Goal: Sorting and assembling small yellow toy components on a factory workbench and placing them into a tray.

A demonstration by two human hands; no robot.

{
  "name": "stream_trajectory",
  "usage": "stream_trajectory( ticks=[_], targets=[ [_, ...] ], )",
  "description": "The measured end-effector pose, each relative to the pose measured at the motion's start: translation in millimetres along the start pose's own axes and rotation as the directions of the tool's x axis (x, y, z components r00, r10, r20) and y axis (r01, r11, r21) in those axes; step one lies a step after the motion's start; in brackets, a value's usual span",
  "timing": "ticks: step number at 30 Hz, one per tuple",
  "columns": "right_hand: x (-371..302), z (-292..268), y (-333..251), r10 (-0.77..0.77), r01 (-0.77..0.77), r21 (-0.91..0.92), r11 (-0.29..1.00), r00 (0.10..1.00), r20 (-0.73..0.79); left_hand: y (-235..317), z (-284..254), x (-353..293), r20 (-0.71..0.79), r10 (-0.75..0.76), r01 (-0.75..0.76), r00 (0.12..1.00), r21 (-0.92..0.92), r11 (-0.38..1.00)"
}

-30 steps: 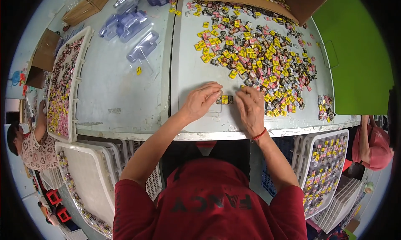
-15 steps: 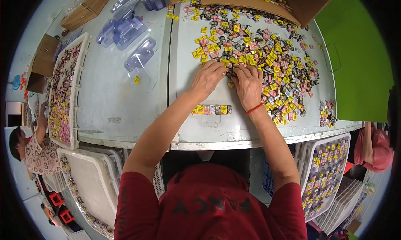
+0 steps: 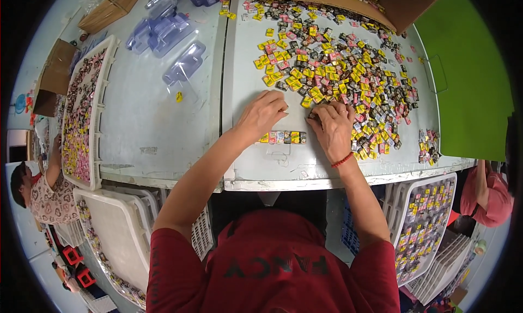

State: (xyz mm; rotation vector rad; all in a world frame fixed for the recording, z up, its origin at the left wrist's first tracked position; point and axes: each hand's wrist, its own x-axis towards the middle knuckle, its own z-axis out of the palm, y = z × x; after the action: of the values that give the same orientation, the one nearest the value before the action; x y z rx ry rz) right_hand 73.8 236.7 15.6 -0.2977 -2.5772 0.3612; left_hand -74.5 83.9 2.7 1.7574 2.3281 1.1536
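Note:
Across the table lies a wide heap of small wrapped packets (image 3: 327,68) in yellow, black and pink. My left hand (image 3: 261,116) is left of the heap's near edge, fingertips pinched together; whatever they hold is too small to name. Facing it, my right hand (image 3: 334,129) has its thumb and fingers closed around a small dark packet (image 3: 313,116), mostly covered by the fingers. Nearer to me, just below both hands, a short row of packets (image 3: 283,137) lies side by side, with clear plastic (image 3: 279,156) showing at its near side.
Clear bluish plastic shells (image 3: 185,62) and one yellow packet (image 3: 178,97) lie on the left table. An open cardboard box (image 3: 403,8) stands at the far right. Filled white trays (image 3: 97,149) stand left, others (image 3: 425,226) lower right. Two people (image 3: 49,198) (image 3: 485,196) are at the sides.
Both hands have drawn back from the heap toward me and moved farther apart, leaving bare table between them. The row of packets is still in front of me.

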Motion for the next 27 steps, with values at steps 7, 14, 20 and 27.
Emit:
stream_trajectory(
  ticks=[7, 14, 20, 27],
  targets=[
    [-9, 1, -2, -0.030, 0.029, -0.099, 0.995, 0.999, -0.012, -5, 8, 2, 0.098, 0.030, -0.021, 0.995, -0.094, 0.995],
    [-8, 4, 3, -0.019, 0.018, -0.056, 0.998, 1.000, -0.023, -5, 5, -2, 0.056, -0.007, 0.010, 0.998, -0.052, 0.999],
    [-7, 5, 3, -0.002, 0.002, 0.011, 1.000, 1.000, -0.007, -8, 15, 13, 0.092, -0.017, 0.026, 0.996, -0.106, 0.994],
    [0, 5, 15, 0.042, -0.041, -0.051, 0.998, 0.999, 0.013, -17, 31, 39, 0.098, 0.080, -0.068, 0.992, -0.120, 0.990]
  ],
)
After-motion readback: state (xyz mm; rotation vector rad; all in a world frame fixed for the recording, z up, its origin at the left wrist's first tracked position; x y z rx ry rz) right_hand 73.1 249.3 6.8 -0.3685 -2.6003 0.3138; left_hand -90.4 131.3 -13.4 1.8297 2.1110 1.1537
